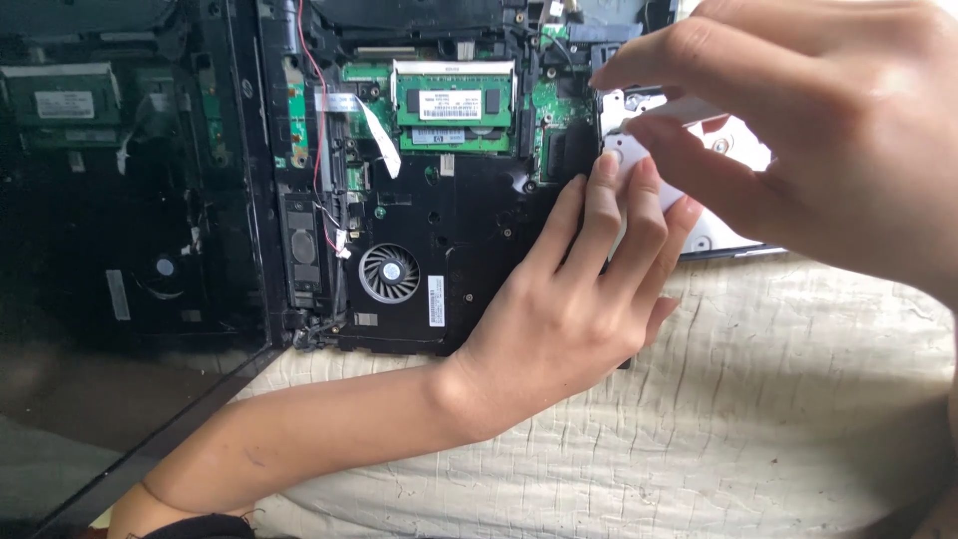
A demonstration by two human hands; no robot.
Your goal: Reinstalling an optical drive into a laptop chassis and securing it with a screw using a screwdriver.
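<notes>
An opened laptop lies on a pale quilted bed cover, its lid gone so the insides face up: a round fan near its front edge, a green memory card toward its back edge, and a white ribbon cable curling beside that. The dark glossy screen lies flat off the left edge of the base and mirrors the parts. Both hands meet at the right edge of the laptop, over a silvery metal drive that sits in the right side of the base and juts a little past it. The left hand reaches across from the lower left, palm down, fingers stretched out and loose, their tips pressing on a small white strip lying on the drive; it seems to be steadying the piece, not gripping it. The right hand comes in from the upper right, thumb and forefinger curled in a pinch around the other end of that white strip, probably so it can be held firm while the left hand keeps the drive from shifting.
</notes>
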